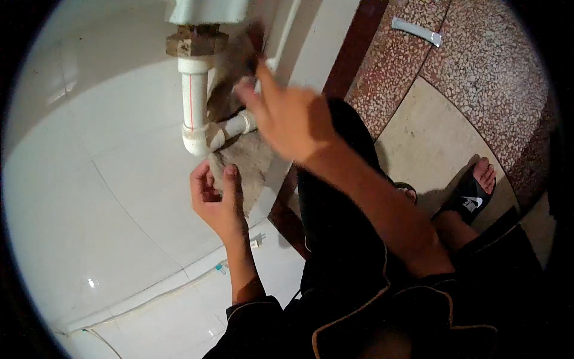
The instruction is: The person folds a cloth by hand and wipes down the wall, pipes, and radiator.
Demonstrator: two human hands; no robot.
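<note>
A white elbow pipe (195, 102) with a thin red line hangs from a brownish nut (197, 45) under a white fixture (206, 11). A short white branch pipe (233, 127) runs from the elbow to the right. Behind and below the joint lies a grey-brown cloth (251, 164). My left hand (221, 194) is closed on the cloth's edge between thumb and fingers, just below the elbow. Beside the branch pipe, my right hand (290, 116) is smeared by motion, its fingers near a dark blurred patch; I cannot make out whether it holds anything.
White tiles (131, 197) line the wall at the left. A thin cable (158, 293) runs along the lower edge, near a small plug (257, 242). On the speckled floor (502, 66) lies a small white-and-silver strip (417, 32). A sandalled foot (478, 185) rests at the right.
</note>
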